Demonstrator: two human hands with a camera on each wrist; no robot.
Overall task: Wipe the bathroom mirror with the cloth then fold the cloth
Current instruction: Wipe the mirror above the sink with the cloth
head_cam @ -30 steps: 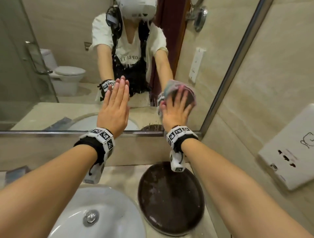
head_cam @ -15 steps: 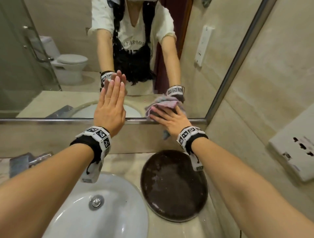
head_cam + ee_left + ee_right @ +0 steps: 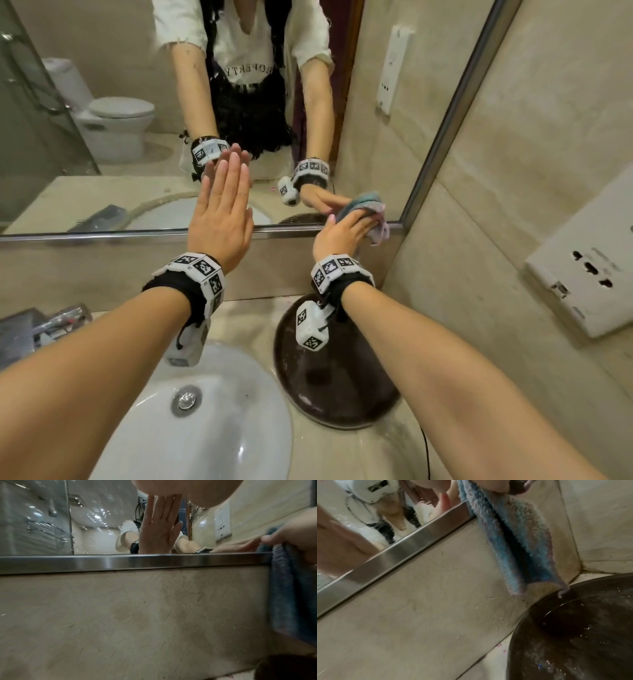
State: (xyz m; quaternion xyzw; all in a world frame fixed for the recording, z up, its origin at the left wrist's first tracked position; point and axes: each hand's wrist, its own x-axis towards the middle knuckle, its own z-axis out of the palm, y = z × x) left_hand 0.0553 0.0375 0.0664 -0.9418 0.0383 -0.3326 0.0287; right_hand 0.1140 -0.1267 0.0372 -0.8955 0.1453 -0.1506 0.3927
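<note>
The mirror (image 3: 102,154) fills the wall ahead, edged by a steel frame (image 3: 102,235). My left hand (image 3: 222,205) lies flat against the glass near its lower edge, fingers straight and together. The glass (image 3: 85,527) reflects that palm in the left wrist view. My right hand (image 3: 344,231) grips a blue and pink cloth (image 3: 371,214) and presses it into the mirror's lower right corner. Part of the cloth (image 3: 518,545) hangs below the frame over the beige wall, and the cloth (image 3: 291,588) also shows at the right edge of the left wrist view.
A white sink basin (image 3: 233,438) with a metal drain (image 3: 186,399) sits below my left arm. A dark round tray (image 3: 342,387) stands on the counter under my right wrist. A wall socket panel (image 3: 589,274) sticks out from the right wall. A faucet (image 3: 51,325) is at the left.
My right hand carried the cloth down the mirror to its bottom edge, then right into the lower right corner. My left hand stayed flat on the glass.
</note>
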